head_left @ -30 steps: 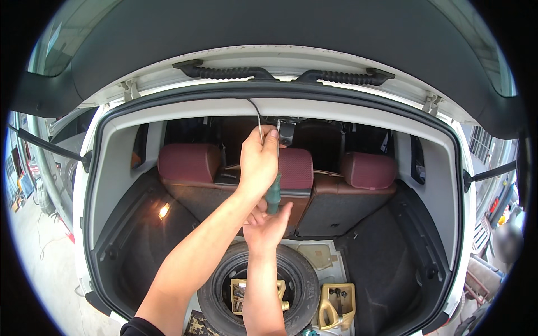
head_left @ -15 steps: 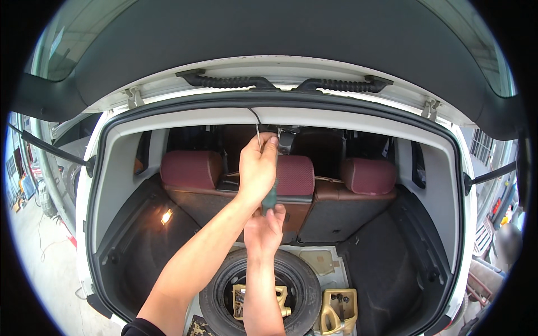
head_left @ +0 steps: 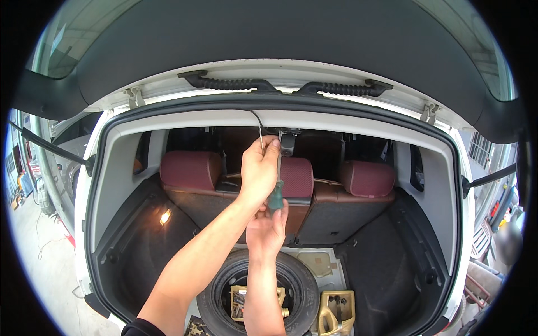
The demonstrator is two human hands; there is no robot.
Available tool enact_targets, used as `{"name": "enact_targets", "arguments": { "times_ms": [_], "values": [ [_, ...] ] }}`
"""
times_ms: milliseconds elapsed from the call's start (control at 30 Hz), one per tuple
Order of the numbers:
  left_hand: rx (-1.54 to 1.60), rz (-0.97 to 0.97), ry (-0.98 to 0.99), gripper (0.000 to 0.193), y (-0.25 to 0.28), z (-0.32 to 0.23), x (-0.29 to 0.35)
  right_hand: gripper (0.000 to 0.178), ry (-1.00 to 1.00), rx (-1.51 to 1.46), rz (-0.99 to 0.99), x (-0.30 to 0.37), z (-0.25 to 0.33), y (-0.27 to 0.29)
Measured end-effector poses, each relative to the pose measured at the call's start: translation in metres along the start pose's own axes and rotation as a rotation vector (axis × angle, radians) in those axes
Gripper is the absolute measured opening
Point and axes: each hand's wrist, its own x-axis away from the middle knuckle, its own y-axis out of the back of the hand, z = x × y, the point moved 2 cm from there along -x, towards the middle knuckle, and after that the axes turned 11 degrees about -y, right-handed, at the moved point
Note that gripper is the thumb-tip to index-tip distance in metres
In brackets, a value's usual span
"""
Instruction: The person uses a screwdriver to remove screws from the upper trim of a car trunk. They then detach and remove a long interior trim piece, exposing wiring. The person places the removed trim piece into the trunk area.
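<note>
My left fingers [head_left: 273,147] are clenched with the thumb uppermost, grasping the wire [head_left: 261,131], which comes down from the roof trim [head_left: 196,122] and runs in beside my knuckles. My right fingers [head_left: 283,210] are lower, palm turned up, grasping the screwdriver [head_left: 276,197] by the bottom of its green handle, which sits between my thumb and the curled fingers.

The screwdriver is upright, its shaft rising just to the right of my left thumb; I cannot tell whether the two touch, or what the tip meets. Behind the shaft and handle is the middle headrest [head_left: 297,176]. My right forearm passes over the spare tyre [head_left: 302,280] and partly hides a cut yellow jug [head_left: 281,295] in its centre. Another jug [head_left: 329,323], with dark bits in it, stands to the tyre's right. A small lamp [head_left: 165,217] glows on the left side panel [head_left: 137,241].
</note>
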Motion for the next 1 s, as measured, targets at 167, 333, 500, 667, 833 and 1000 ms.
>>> {"name": "enact_targets", "arguments": {
  "times_ms": [167, 333, 500, 667, 833, 1000],
  "values": [
    [0.007, 0.007, -0.027, 0.021, -0.005, -0.004, -0.002, 0.028, -0.376, -0.064, 0.537, -0.023, 0.008, 0.048],
    [0.001, 0.009, 0.037, 0.021, 0.001, -0.004, 0.001, 0.027, -0.016, 0.025, 0.142, -0.006, -0.002, 0.019],
    [-0.018, -0.003, -0.023, 0.021, -0.001, -0.006, -0.001, 0.031, -0.345, 0.058, 0.379, -0.012, 0.005, 0.033],
    [-0.003, 0.014, 0.032, 0.022, 0.0, -0.007, 0.002, 0.033, -0.072, 0.075, 0.238, -0.013, 0.004, 0.031],
    [-0.016, 0.005, -0.041, 0.023, -0.001, -0.006, 0.004, 0.034, -0.062, 0.091, 0.233, -0.007, 0.01, 0.021],
    [0.003, 0.015, -0.005, 0.023, -0.002, -0.006, 0.004, 0.034, -0.147, 0.159, 0.39, -0.016, 0.018, 0.044]
  ]
}}
